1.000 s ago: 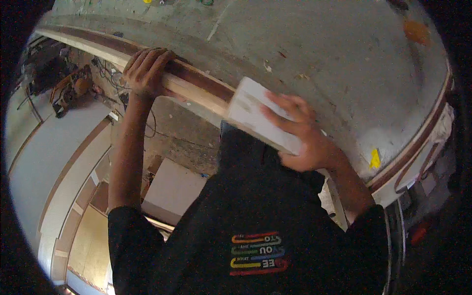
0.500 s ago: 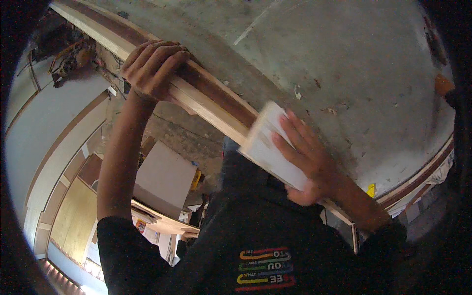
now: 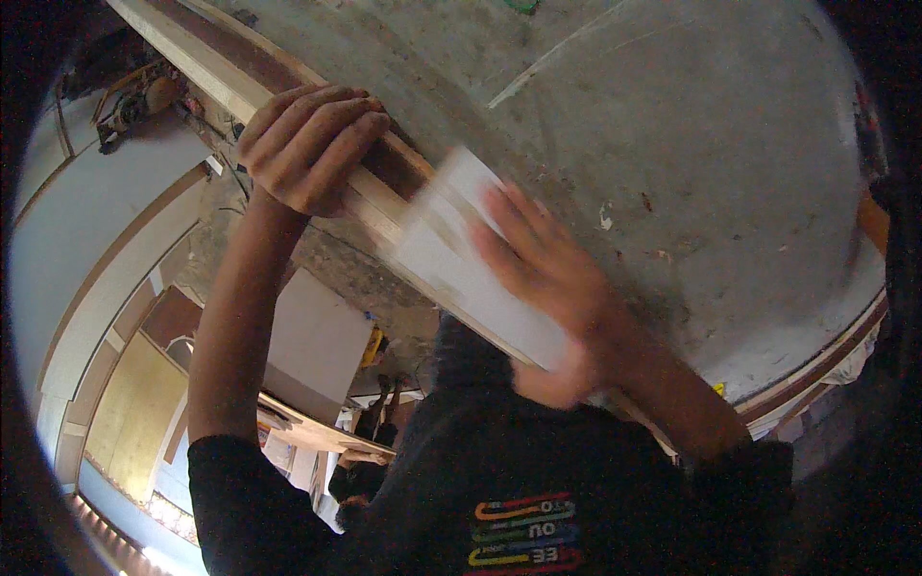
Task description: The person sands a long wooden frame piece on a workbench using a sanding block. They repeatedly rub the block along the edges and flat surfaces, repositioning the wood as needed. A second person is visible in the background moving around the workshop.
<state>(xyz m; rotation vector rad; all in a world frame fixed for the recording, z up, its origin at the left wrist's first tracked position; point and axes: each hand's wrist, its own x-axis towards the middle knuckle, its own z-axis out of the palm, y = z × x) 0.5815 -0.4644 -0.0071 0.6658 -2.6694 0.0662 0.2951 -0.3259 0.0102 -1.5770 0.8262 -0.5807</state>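
Note:
A long pale wooden beam [image 3: 206, 77] with a dark channel along it runs slantwise from the far left toward my body at the lower right. My left hand [image 3: 315, 149] is closed over it, fingers wrapped across the channel. A flat white rectangular block [image 3: 447, 254] with a thin wood-coloured edge lies on top of the beam, just right of that hand. My right hand [image 3: 552, 288], blurred by motion, presses on the block with its fingers over the white face and its thumb at the near edge. The block's underside is hidden.
Grey concrete floor [image 3: 691, 173] with scattered scraps spreads beyond the beam. Pale panels [image 3: 115, 259] stand at the left, near a dark tool-like heap [image 3: 144, 101]. A pale board [image 3: 317, 336] and another person [image 3: 370, 470] are at the lower left. A curved wooden edge [image 3: 826, 360] lies right.
My right hand and the white block have slid up and left along the beam, closer to my left hand. The left hand keeps its hold on the beam.

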